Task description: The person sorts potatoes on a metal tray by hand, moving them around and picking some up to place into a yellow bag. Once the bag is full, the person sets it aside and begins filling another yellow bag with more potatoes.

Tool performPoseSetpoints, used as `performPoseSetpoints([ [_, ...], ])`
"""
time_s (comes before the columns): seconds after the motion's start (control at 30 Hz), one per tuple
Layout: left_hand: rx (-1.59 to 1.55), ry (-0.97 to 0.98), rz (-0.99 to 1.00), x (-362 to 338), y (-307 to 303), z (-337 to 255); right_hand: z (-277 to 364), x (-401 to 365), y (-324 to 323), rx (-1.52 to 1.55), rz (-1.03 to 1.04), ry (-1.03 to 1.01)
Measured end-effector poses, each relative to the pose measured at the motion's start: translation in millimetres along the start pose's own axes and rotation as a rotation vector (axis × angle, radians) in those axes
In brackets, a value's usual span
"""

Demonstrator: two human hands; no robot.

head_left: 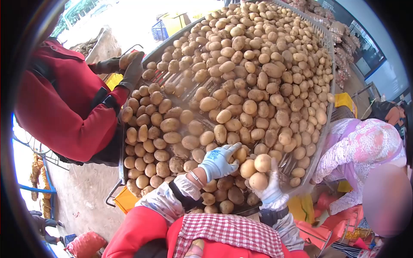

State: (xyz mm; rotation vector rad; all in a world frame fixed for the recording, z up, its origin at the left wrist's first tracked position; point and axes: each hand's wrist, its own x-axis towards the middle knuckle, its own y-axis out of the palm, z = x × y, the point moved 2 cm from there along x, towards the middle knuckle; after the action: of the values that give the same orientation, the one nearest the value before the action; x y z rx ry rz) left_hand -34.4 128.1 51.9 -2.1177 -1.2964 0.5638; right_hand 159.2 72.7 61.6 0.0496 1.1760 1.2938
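Note:
Potatoes (271,69) cover a large metal-framed slatted table. My left hand (218,162), in a light blue and white glove, reaches over the heap near its front edge, with its fingers curled round a potato (240,155). Just to the right, my right hand (272,189), in a whitish glove, is against a cluster of several potatoes (258,181); its fingers are along their right side and its palm is partly hidden. Bare slats (285,162) show just beyond my right hand.
A co-worker in red (73,99) stands at the left edge, gloved hands at the potatoes. Another person in a patterned top (365,142) is at the right. Yellow crates (125,199) stand below the table, a red sack (86,245) lies on the floor, and filled sacks (342,47) are stacked behind.

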Motion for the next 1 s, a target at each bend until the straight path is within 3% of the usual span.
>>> performPoseSetpoints([
  [0.03, -0.034, -0.023, -0.029, -1, 2, -1, 1, -1, 3, -0.079, 0.086, -0.026],
  [0.1, -0.723, -0.383, 0.177, 3, 1, 5, 2, 8, -6, -0.037, 0.118, 0.038],
  [0.13, -0.907, -0.027, 0.112, 8, 10, 27, 1, 9, -10, -0.004, 0.173, 0.061],
  [0.23, -1.064, 0.002, 0.104, -6, -10, -2, 5, -24, 0, -0.037, 0.18, -0.138],
  [0.27, -1.138, 0.018, 0.036, -12, -16, -20, 9, -28, -11, 0.044, 0.327, -0.094],
  [0.3, -1.23, 0.059, 0.086, -19, -20, -30, 13, -42, -5, 0.022, 0.265, -0.166],
  [0.4, -1.268, 0.168, 0.124, -35, -11, -54, 22, -60, -23, 0.133, 0.419, -0.108],
  [0.47, -1.58, -0.159, 0.271, -45, 7, -65, 18, -65, -49, 0.088, 0.249, -0.102],
  [0.5, -1.573, -0.172, 0.281, -50, 18, -68, 17, -70, -60, 0.104, 0.244, -0.102],
  [0.57, -1.662, -0.21, 0.358, -58, 46, -73, 20, -81, -77, 0.246, 0.577, 0.033],
  [0.6, -1.62, -0.226, 0.336, -65, 51, -88, 19, -85, -88, 0.274, 0.564, 0.019],
  [0.63, -1.28, -0.101, 0.276, -68, 53, -107, 16, -89, -99, 0.256, 0.474, 0.012],
  [0.7, -1.545, -0.141, 0.413, -58, 81, -104, 17, -96, -127, 0.22, 0.286, 0.0],
  [0.77, -1.558, -0.266, 0.393, -54, 113, -113, 29, -104, -156, 0.243, 0.767, -0.013],
  [0.83, -1.551, -0.234, 0.563, -48, 132, -141, 30, -131, -171, 0.108, 0.145, -0.201],
  [0.97, -1.516, -0.358, 0.725, -41, 178, -182, 31, -174, -225, 0.243, -0.009, -0.086],
  [1.0, -1.476, -0.387, 0.806, -41, 193, -182, 26, -186, -244, 0.248, 0.113, -0.103],
])
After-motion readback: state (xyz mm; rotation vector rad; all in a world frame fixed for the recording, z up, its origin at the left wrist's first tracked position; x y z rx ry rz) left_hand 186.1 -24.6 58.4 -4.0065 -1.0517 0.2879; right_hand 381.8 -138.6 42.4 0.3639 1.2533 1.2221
